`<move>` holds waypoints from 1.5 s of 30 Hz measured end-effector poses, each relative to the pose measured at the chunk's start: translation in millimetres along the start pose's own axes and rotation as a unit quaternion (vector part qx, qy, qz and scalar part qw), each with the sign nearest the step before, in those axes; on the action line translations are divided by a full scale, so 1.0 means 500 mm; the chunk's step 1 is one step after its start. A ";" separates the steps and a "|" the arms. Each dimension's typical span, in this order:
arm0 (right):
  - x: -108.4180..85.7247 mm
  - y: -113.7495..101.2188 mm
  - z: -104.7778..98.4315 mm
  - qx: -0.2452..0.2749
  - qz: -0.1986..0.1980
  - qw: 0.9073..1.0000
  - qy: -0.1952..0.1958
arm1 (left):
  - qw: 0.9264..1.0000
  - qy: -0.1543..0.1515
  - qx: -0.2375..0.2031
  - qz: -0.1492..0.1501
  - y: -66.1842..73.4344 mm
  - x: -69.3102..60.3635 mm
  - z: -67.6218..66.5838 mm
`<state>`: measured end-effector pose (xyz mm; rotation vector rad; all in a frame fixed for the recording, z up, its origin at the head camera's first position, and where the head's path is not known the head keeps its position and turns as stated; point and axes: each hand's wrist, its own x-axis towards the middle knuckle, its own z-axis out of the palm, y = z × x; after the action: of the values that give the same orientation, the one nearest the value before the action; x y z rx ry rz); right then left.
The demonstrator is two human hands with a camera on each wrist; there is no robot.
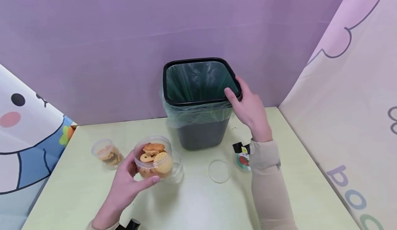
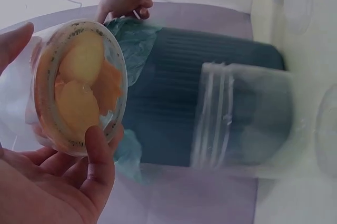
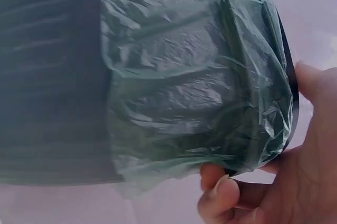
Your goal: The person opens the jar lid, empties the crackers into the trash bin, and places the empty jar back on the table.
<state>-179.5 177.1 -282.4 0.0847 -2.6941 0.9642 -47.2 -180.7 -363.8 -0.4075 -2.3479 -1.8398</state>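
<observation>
My left hand [image 1: 127,185] holds a clear plastic jar [image 1: 153,157] of cookies above the table, tilted, its top uncovered. Round cookies [image 2: 79,84] show through its base in the left wrist view. With thumb and fingers, my right hand [image 1: 251,111] grips the right side of the black rim [image 1: 193,103] of a grey trash bin [image 1: 201,133]. A green plastic bag [image 3: 168,76] lines the bin and folds down over its outside. Inside the bin only the bag is visible; its bottom is hidden.
A smaller clear jar of biscuits [image 1: 109,154] stands on the left. Behind the held jar is a clear jar [image 2: 247,121]. A clear ring-like lid [image 1: 219,171] and a round container with a fruit label [image 1: 243,161] lie on the right. A purple backdrop [image 1: 124,51] rises behind the table.
</observation>
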 end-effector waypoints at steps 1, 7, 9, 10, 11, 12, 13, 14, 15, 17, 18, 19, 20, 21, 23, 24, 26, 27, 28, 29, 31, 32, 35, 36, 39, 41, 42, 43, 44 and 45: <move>0.004 -0.003 -0.003 -0.004 0.007 1.000 -0.007 | 1.000 0.005 0.003 0.002 0.002 0.003 -0.004; 0.013 -0.014 -0.011 -0.013 0.033 0.999 -0.038 | 0.999 0.029 0.024 0.002 0.022 0.024 -0.029; 0.012 -0.014 -0.014 -0.018 0.039 0.998 -0.047 | 0.999 0.034 0.035 -0.002 0.030 0.033 -0.037; 0.012 -0.014 -0.015 -0.022 0.041 0.998 -0.051 | 0.999 0.035 0.037 -0.005 0.034 0.038 -0.041; 0.012 -0.015 -0.017 -0.026 0.042 0.997 -0.055 | 0.998 0.037 0.041 -0.009 0.038 0.044 -0.045; 0.012 -0.015 -0.019 -0.030 0.043 0.997 -0.059 | 0.998 0.039 0.046 -0.015 0.042 0.049 -0.048; 0.012 -0.015 -0.020 -0.035 0.042 0.997 -0.062 | 0.998 0.040 0.054 -0.021 0.046 0.054 -0.052; 0.012 -0.016 -0.022 -0.038 0.042 0.996 -0.065 | 0.997 0.040 0.061 -0.027 0.049 0.061 -0.056; 0.012 -0.017 -0.023 -0.040 0.042 0.996 -0.068 | 0.996 0.040 0.068 -0.034 0.053 0.068 -0.060; 0.012 -0.017 -0.025 -0.042 0.041 0.995 -0.075 | 0.994 0.041 0.088 -0.048 0.060 0.081 -0.067; 0.011 -0.018 -0.025 -0.041 0.042 0.995 -0.077 | 0.993 0.041 0.099 -0.055 0.063 0.088 -0.070; 0.012 -0.018 -0.025 -0.040 0.042 0.995 -0.078 | 0.991 0.039 0.109 -0.061 0.067 0.096 -0.073; 0.012 -0.019 -0.025 -0.040 0.042 0.995 -0.080 | 0.990 0.039 0.117 -0.065 0.071 0.104 -0.076; 0.012 -0.019 -0.025 -0.039 0.042 0.995 -0.080 | 0.989 0.039 0.125 -0.068 0.074 0.110 -0.078; 0.013 -0.020 -0.024 -0.032 0.043 0.995 -0.080 | 0.987 0.043 0.139 -0.066 0.079 0.125 -0.080; 0.013 -0.020 -0.023 -0.027 0.042 0.996 -0.079 | 0.987 0.045 0.144 -0.063 0.083 0.132 -0.081; 0.014 -0.019 -0.022 -0.018 0.044 0.996 -0.080 | 0.986 0.051 0.149 -0.057 0.090 0.147 -0.082; 0.013 -0.019 -0.023 -0.013 0.046 0.995 -0.082 | 0.986 0.056 0.150 -0.051 0.093 0.155 -0.081; 0.013 -0.018 -0.024 -0.009 0.048 0.995 -0.083 | 0.986 0.060 0.150 -0.046 0.097 0.163 -0.080; 0.013 -0.017 -0.025 -0.006 0.048 0.995 -0.084 | 0.986 0.062 0.150 -0.044 0.101 0.170 -0.079; 0.013 -0.016 -0.027 -0.002 0.051 0.995 -0.086 | 0.985 0.066 0.152 -0.041 0.111 0.186 -0.078; 0.012 -0.015 -0.028 -0.001 0.052 0.995 -0.088 | 0.985 0.068 0.155 -0.036 0.116 0.195 -0.076; 0.012 -0.013 -0.029 0.002 0.051 0.995 -0.082 | 0.982 0.077 0.173 -0.018 0.132 0.221 -0.071; 0.012 -0.012 -0.029 0.004 0.050 0.996 -0.080 | 0.980 0.081 0.181 -0.011 0.136 0.231 -0.070; 0.012 -0.011 -0.027 0.009 0.048 0.996 -0.075 | 0.973 0.098 0.207 0.010 0.146 0.257 -0.065; 0.012 -0.011 -0.025 0.014 0.048 0.996 -0.075 | 0.968 0.107 0.228 0.021 0.151 0.272 -0.063; 0.013 -0.012 -0.024 0.016 0.048 0.996 -0.075 | 0.964 0.111 0.240 0.029 0.154 0.279 -0.062; 0.013 -0.013 -0.023 0.017 0.048 0.996 -0.075 | 0.960 0.113 0.253 0.038 0.156 0.286 -0.062; 0.014 -0.013 -0.022 0.019 0.047 0.996 -0.073 | 0.955 0.115 0.268 0.048 0.158 0.292 -0.061; 0.015 -0.013 -0.020 0.021 0.047 0.996 -0.073 | 0.950 0.116 0.282 0.059 0.159 0.298 -0.061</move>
<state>-183.0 178.7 -268.8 0.0370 -2.8330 1.0812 -168.4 -173.4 -242.3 -0.2358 -2.4701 -1.0239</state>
